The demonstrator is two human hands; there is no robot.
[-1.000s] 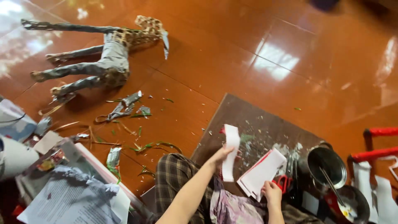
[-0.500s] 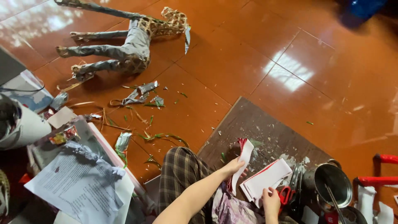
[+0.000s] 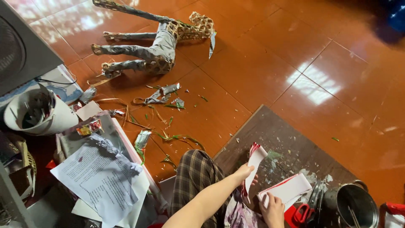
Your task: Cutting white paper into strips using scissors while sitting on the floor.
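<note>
My left hand [image 3: 242, 174] grips a long white paper strip [image 3: 254, 162] with a red edge and holds it upright over a dark wooden board [image 3: 291, 139]. My right hand [image 3: 272, 209] presses down on a white pad of paper [image 3: 289, 189] with a red edge lying on the board. Red-handled scissors [image 3: 304, 210] lie just right of that hand. A metal pot [image 3: 357, 205] with a tool in it stands at the board's right end. My knee in plaid trousers [image 3: 194, 175] is to the left of the hands.
An animal-shaped woven frame partly wrapped in grey paper [image 3: 158, 44] lies on the orange tiled floor at the top. Paper scraps and green strips [image 3: 162, 95] are scattered below it. Crumpled printed sheets [image 3: 99, 177] and a white cone-shaped container [image 3: 40, 112] sit at the left.
The view has shifted right and down, so the woven frame sits higher in view. My left hand has lowered the paper strip toward the board. My right hand stays on the pad.
</note>
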